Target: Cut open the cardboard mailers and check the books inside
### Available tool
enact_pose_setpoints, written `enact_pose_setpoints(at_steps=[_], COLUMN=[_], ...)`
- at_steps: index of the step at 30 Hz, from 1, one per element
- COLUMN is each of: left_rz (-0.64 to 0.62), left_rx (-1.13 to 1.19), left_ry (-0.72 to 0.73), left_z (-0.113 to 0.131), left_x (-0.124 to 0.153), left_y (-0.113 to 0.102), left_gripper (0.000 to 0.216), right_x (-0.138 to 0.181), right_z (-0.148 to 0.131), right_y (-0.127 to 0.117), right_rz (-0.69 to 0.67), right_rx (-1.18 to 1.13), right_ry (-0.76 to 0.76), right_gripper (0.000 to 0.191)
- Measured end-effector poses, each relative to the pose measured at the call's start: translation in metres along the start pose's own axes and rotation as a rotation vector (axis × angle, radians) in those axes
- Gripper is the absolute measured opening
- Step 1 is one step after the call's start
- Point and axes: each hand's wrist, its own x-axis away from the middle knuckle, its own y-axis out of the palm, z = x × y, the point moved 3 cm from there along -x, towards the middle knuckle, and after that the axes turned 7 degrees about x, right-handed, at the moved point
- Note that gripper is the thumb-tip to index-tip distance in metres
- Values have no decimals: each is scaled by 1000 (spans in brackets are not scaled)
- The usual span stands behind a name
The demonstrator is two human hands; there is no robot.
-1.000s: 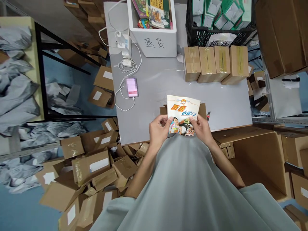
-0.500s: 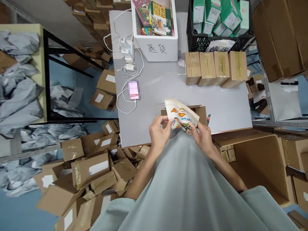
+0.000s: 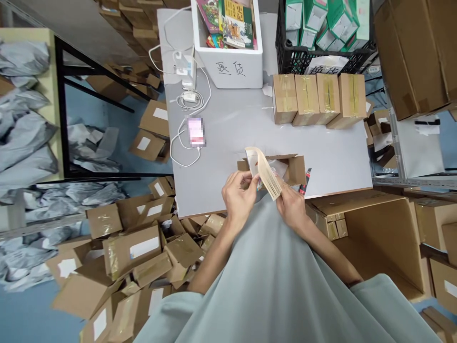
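Both hands are on a thin paperback book (image 3: 267, 175), bent into a curve above the table's front edge, its cream page edges facing up. My left hand (image 3: 240, 196) pinches its left side between thumb and fingers. My right hand (image 3: 292, 206) grips the lower right end, with the fingertips partly hidden behind it. Just behind the book stands an open cardboard box (image 3: 297, 170) with whitish wrapping inside. A red and black utility knife (image 3: 305, 182) lies to the right of the box, close to my right hand.
On the grey table (image 3: 235, 119) are a phone (image 3: 196, 132) on a cable, a white foam box (image 3: 235, 69) of books, several taped cartons (image 3: 317, 100) and a black crate (image 3: 296, 57) of green boxes. Discarded cartons (image 3: 137, 247) pile up at left; a large open carton (image 3: 385, 238) stands at right.
The book has been bent and turned, so its page edges show instead of its printed face. My right hand has moved left and slightly down, nearer my left hand.
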Motion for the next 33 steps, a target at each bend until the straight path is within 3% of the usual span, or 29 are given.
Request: enact_pose_setpoints(at_steps=[4, 9, 12, 15, 18, 20, 23, 26, 31, 33], left_rz=[-18, -23, -50, -9, 51, 62, 70, 46, -199, -156], left_rx=[15, 68, 148, 222, 235, 237, 269, 266, 131, 85], left_ry=[34, 2, -92, -207, -206, -126, 24, 100, 142, 97], left_z=[2, -4, -9, -10, -2, 6, 17, 22, 20, 11], left_x=[1, 2, 3, 3, 5, 8, 18, 27, 17, 4], left_y=[-2, -10, -11, -8, -3, 0, 5, 9, 2, -11], left_gripper=[27, 29, 30, 36, 39, 33, 18, 16, 24, 32], right_x=[3, -9, -23, -27, -24, -22, -21, -23, -31, -34], right_z=[9, 34, 39, 24, -7, -27, -41, -37, -8, 2], right_y=[8, 1, -13, -26, -21, -12, -4, -2, -17, -27], right_rz=[37, 95, 179, 333, 209, 103, 88, 108, 157, 123], right_rx=[-7, -111, -247, -265, -314, -396, -448, -436, -562, -591], right_ry=[47, 271, 336, 335, 281, 247, 257, 328, 436, 439], right_gripper=[61, 39, 49, 58, 51, 51, 52, 44, 53, 53])
